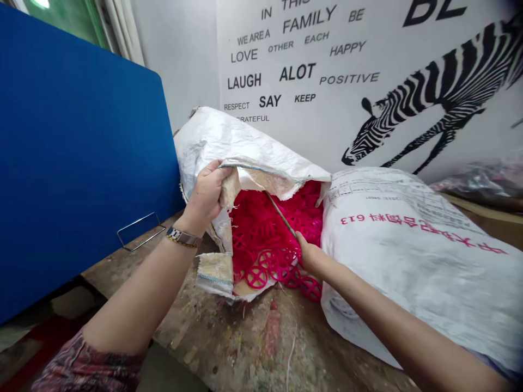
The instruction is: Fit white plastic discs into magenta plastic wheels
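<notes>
A white woven sack [229,136] lies on its side, its mouth facing me and full of pinkish-red plastic rings with spokes [265,228]. My left hand [210,190], with a metal watch on the wrist, is closed on the upper edge of the mouth and holds it up. At the right of the opening, my right hand [308,255] is closed around the near end of a thin strip [281,216], which slants up and back into the sack. Its lower fingers are hidden. Several rings rest on the sack's lower lip beside it.
A second white sack [408,256] with red print lies close on the right. A blue board [81,152] with a wire handle [141,231] stands at the left. Below is a stained wooden tabletop [229,343]; behind, a wall with lettering and a zebra [425,87].
</notes>
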Demonstrator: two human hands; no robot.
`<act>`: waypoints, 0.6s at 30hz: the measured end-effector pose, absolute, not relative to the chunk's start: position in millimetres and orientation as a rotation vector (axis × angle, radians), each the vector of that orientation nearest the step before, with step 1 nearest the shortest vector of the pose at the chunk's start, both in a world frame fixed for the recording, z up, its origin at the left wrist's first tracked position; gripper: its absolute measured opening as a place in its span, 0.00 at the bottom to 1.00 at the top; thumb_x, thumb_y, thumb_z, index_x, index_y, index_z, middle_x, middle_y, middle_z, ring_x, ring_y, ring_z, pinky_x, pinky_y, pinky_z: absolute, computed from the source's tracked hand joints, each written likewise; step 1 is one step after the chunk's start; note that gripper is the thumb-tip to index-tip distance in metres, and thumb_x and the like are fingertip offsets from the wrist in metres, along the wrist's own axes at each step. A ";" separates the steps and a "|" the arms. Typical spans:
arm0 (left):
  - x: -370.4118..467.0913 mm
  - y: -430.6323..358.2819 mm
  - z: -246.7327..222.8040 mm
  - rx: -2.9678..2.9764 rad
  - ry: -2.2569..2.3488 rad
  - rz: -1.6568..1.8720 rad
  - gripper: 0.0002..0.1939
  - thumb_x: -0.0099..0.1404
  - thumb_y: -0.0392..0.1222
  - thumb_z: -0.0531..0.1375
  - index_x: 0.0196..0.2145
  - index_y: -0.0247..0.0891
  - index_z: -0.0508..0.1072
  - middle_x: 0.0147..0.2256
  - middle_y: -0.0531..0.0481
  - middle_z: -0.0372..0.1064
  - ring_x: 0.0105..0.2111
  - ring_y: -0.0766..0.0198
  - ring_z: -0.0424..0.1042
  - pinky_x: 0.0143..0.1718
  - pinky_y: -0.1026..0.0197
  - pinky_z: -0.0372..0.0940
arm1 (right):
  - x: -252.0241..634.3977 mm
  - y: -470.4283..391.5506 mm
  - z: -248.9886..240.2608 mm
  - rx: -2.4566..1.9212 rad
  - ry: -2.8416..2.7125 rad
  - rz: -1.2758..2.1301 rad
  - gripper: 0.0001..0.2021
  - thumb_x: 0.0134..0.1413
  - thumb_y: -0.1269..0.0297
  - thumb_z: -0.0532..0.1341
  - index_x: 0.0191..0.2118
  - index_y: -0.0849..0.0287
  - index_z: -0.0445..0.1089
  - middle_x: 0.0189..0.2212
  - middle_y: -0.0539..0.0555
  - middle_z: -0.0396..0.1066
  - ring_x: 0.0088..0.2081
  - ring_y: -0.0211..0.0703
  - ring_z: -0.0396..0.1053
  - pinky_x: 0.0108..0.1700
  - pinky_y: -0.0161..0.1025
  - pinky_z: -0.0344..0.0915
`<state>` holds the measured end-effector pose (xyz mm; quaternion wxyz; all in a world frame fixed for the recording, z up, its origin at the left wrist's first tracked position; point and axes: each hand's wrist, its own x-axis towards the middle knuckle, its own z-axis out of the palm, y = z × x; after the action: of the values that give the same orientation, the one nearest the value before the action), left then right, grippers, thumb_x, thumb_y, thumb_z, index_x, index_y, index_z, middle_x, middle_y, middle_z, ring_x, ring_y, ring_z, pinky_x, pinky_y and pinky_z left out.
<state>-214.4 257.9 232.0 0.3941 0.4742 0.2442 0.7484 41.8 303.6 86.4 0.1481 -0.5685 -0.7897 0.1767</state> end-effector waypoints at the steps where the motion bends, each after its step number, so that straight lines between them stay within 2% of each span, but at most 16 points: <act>1: -213.6 257.5 231.6 1.197 0.620 1.900 0.06 0.56 0.33 0.63 0.34 0.36 0.75 0.32 0.51 0.76 0.31 0.65 0.75 0.35 0.65 0.69 | 49.5 298.0 84.5 -1.666 -2.318 0.466 0.44 0.48 0.68 0.70 0.67 0.68 0.49 0.44 0.68 0.75 0.46 0.58 0.74 0.48 0.48 0.67; 2: -212.8 256.8 231.2 1.191 0.624 1.900 0.06 0.56 0.33 0.63 0.34 0.36 0.75 0.32 0.51 0.76 0.31 0.65 0.74 0.34 0.65 0.69 | 56.5 293.2 83.0 -1.693 -2.340 0.458 0.48 0.46 0.68 0.71 0.68 0.72 0.45 0.42 0.70 0.76 0.46 0.62 0.74 0.47 0.49 0.67; 4: -211.7 255.0 230.8 1.178 0.640 1.902 0.06 0.56 0.33 0.63 0.33 0.35 0.75 0.31 0.51 0.75 0.30 0.66 0.74 0.33 0.66 0.69 | 69.3 284.8 80.6 -1.735 -2.350 0.457 0.50 0.48 0.67 0.69 0.69 0.74 0.40 0.41 0.71 0.77 0.46 0.64 0.74 0.46 0.49 0.66; 6: -211.2 253.7 230.7 1.179 0.655 1.906 0.06 0.56 0.33 0.63 0.34 0.36 0.75 0.31 0.52 0.75 0.30 0.66 0.73 0.33 0.66 0.69 | 82.0 276.2 77.5 -1.768 -2.356 0.426 0.44 0.53 0.68 0.64 0.70 0.70 0.40 0.44 0.70 0.77 0.48 0.61 0.74 0.47 0.47 0.66; 9: -210.4 253.2 230.6 1.183 0.681 1.906 0.06 0.55 0.33 0.63 0.34 0.36 0.74 0.31 0.52 0.74 0.30 0.66 0.73 0.34 0.66 0.68 | 101.4 259.0 72.4 -1.854 -2.343 0.393 0.40 0.53 0.75 0.57 0.71 0.62 0.42 0.44 0.64 0.77 0.48 0.56 0.75 0.46 0.42 0.65; 14: -207.0 254.5 228.8 1.197 0.685 1.889 0.04 0.55 0.33 0.63 0.32 0.36 0.73 0.29 0.52 0.73 0.29 0.67 0.72 0.33 0.67 0.68 | 121.8 219.0 76.4 -1.962 -2.403 0.399 0.42 0.52 0.81 0.50 0.72 0.63 0.36 0.40 0.64 0.78 0.44 0.54 0.76 0.42 0.40 0.64; 18: -207.6 254.8 226.3 1.189 0.685 1.899 0.05 0.55 0.33 0.63 0.32 0.35 0.73 0.30 0.52 0.73 0.29 0.67 0.72 0.34 0.67 0.68 | 138.1 189.2 78.3 -2.052 -2.365 0.374 0.40 0.53 0.81 0.48 0.72 0.60 0.38 0.39 0.63 0.78 0.41 0.53 0.76 0.41 0.40 0.64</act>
<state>-207.6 254.8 226.3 0.3887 0.4675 0.2693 0.7469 138.1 189.2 78.3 -0.0060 -0.6508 -0.7499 0.1185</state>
